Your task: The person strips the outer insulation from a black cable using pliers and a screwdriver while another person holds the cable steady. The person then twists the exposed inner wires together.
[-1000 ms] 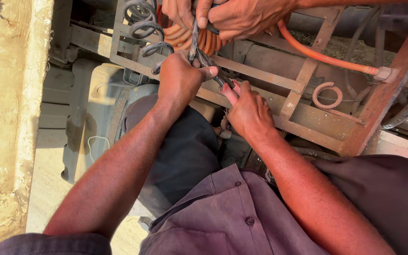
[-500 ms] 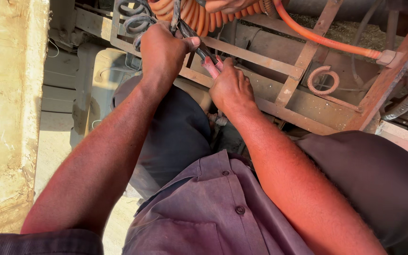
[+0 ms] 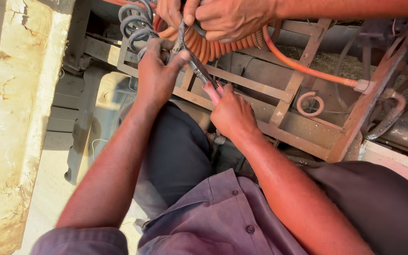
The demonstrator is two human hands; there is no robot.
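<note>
Up close: right hand [image 3: 232, 113] closed around the red grips of pliers [image 3: 199, 71], long axis slanting up-left, nose toward the orange coiled hose [image 3: 204, 45]. Left hand [image 3: 156, 75] curled, thumb pressed at the nose. Another person's hands [image 3: 223, 16] grip the coils above a rusty frame [image 3: 303, 123].

pliers [image 3: 199, 71]: dark metal, red-tipped handles, tilted | handles in right hand [image 3: 232, 113], jaws up at left hand's [image 3: 159, 78] thumb | orange coiled hose [image 3: 199, 40]: bunched just above both hands
</note>
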